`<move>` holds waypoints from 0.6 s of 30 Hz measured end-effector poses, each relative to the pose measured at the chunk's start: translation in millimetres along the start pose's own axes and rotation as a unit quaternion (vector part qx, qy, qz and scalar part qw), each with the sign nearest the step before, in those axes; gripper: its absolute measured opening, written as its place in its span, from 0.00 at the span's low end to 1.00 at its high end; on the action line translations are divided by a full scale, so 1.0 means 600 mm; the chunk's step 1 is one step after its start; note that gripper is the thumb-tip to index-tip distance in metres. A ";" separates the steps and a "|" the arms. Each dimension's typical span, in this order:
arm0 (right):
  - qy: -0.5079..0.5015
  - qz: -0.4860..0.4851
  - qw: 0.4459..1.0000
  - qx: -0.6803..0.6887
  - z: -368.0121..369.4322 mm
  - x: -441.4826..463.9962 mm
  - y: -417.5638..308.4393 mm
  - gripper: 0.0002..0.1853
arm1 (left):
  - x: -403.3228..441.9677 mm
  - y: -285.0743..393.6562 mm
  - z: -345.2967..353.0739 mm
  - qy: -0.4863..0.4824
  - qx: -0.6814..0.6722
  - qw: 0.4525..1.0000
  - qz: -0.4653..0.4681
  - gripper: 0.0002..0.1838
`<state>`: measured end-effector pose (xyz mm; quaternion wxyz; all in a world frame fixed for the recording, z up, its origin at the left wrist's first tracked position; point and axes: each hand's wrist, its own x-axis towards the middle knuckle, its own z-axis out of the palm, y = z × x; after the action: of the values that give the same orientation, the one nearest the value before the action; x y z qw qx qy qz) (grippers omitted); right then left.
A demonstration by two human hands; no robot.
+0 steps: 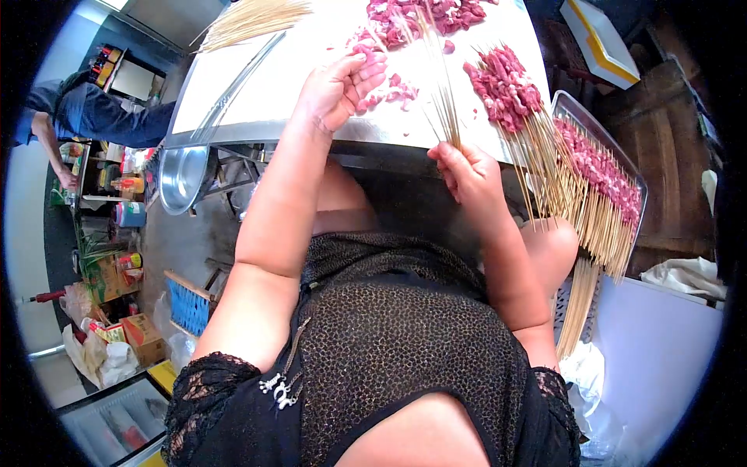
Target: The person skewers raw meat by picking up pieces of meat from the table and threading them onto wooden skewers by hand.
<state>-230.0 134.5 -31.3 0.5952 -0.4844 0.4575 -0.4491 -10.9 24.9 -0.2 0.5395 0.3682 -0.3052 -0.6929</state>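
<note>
My right hand (469, 173), at the table's front edge, is closed round the lower ends of several thin skewers (445, 105), which point away from me over the tabletop. My left hand (342, 87) is raised over the table with its fingers curled, and a piece of raw meat (372, 57) shows at the fingertips. Small loose meat pieces (398, 92) lie between the two hands. Beyond them is a larger heap of cut meat (459, 14). Right of my right hand, a pile of loaded meat skewers (506, 87) rests with its sticks over the table edge.
A metal tray (643, 204) of more meat skewers stands at the right. Bare skewers (253, 22) and long metal rods (241, 84) lie on the table's left. Below hangs a metal basin (183, 180). A white foam box (599, 43) is at far right. Another person (93, 113) stands at left.
</note>
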 end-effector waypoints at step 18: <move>0.051 -0.026 0.998 -0.013 -0.022 -0.002 0.039 0.10 | -0.003 -0.026 0.030 0.058 -0.008 0.993 0.104 0.11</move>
<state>-241.1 136.6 -55.4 0.5531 -0.4804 0.4804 -0.4822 -33.5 30.8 -2.8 0.6288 0.3694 -0.3043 -0.6127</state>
